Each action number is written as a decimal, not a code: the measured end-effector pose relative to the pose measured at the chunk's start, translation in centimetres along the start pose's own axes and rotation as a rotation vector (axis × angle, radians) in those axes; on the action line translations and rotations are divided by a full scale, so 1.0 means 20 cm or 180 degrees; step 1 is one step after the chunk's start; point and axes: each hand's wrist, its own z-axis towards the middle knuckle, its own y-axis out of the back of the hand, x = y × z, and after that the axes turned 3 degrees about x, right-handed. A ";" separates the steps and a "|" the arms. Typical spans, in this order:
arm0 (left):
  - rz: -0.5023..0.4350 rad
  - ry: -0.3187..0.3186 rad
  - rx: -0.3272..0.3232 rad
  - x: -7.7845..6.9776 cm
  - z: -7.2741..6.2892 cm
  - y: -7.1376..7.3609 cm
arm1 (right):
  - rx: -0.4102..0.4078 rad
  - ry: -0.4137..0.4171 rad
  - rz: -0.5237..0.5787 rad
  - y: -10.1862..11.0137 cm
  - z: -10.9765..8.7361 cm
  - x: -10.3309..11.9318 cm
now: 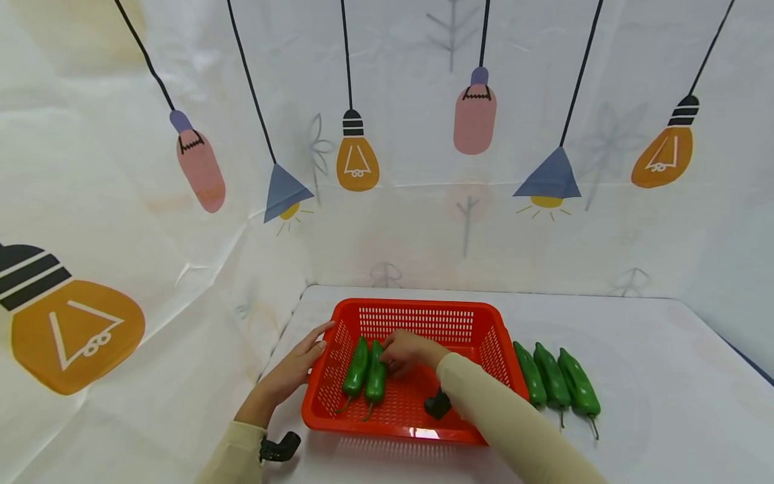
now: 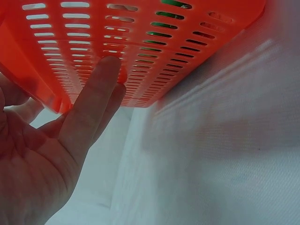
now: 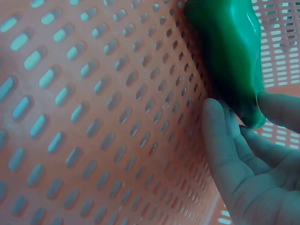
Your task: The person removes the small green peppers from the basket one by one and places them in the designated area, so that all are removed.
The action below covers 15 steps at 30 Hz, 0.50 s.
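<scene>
The red basket [image 1: 405, 407] stood on the white surface [image 1: 659, 376] with two green peppers inside, near its left wall: the left-hand pepper [image 1: 357, 368] and the right-hand pepper [image 1: 375, 378], close together, stems toward the person. Three more peppers [image 1: 551, 378] lay on the surface just beside the right wall.

The right grip [image 1: 410, 351] was nearly closed at the tapered far end of the right-hand pepper, thumb on one side and fingers on the other; how firmly it pinched could not be determined. The left grip [image 1: 293, 370] was spread, with extended fingers against the outside of the left wall.

Risks, in the inspector's judgement:

1. Slip or swing. The hold was at the narrow tip, the skin was glossy and the heavier stem end lay well away, so the pepper could pivot or roll into its neighbour.
2. Basket shift. The left fingers did not appear to wrap the wall; uneven pressure could slide the basket.
3. Snagging. The right wrist device [image 1: 438, 405] hung low over the basket floor and could catch.
4. Disturbance. The right sleeve [image 1: 514, 417] passed near the outside peppers and could brush them.
</scene>
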 end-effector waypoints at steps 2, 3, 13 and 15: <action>0.0007 -0.0006 -0.0007 0.00 0.00 0.00 | -0.0018 -0.0002 0.0020 0.00 0.00 0.00; 0.0010 -0.0009 -0.0008 0.00 0.00 0.00 | -0.0023 0.0000 0.0016 0.00 0.00 0.00; 0.0024 -0.0021 0.0000 0.00 0.00 0.00 | -0.0064 0.0031 0.0067 0.00 0.00 0.00; 0.0023 -0.0010 -0.0004 0.00 0.00 0.00 | -0.0080 0.0024 0.0081 0.01 0.00 0.00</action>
